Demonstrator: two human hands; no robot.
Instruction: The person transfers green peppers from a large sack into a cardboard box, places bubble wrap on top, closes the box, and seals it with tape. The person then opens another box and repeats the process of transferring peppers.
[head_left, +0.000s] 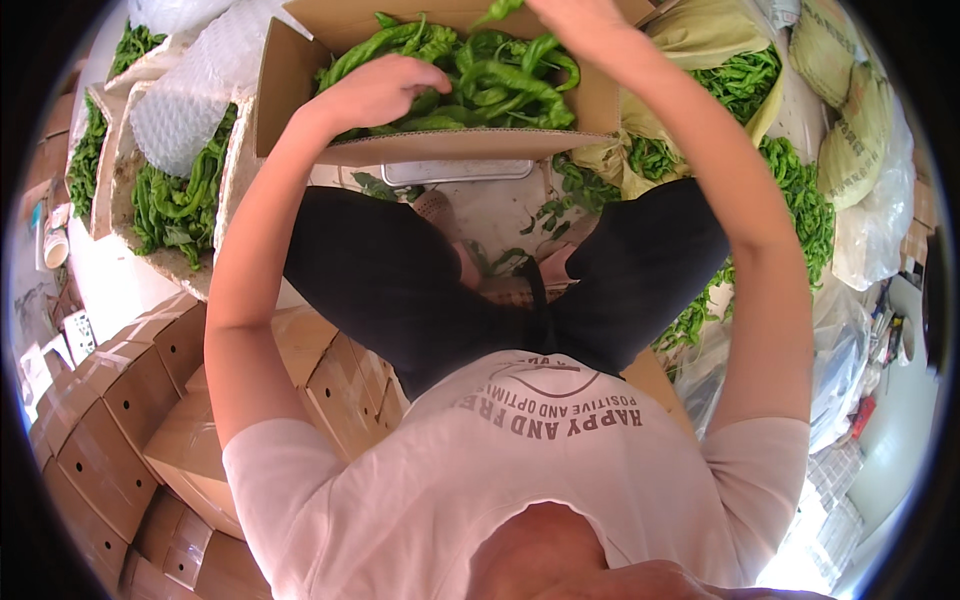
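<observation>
In front of me stands an open cardboard box (465, 146) full of long, twisted green peppers (517, 86). My left hand (382, 90) reaches over the box's near left part, its fingers curled low over the peppers. Its fingertips are partly hidden, so whether it grips one cannot be told. At the top edge of the view my right hand (581, 22) is raised over the box's far right side. A single green pepper (499, 10) extends from its fingertips, above the other peppers. The picture's edge cuts off part of this hand.
Foam boxes of peppers (180, 202) stand left, one partly under bubble wrap (202, 90). A yellow woven sack (705, 34) and loose peppers (799, 195) lie right. A metal platform (457, 172) shows below the box. Closed cartons (112, 457) are stacked behind me, to the left.
</observation>
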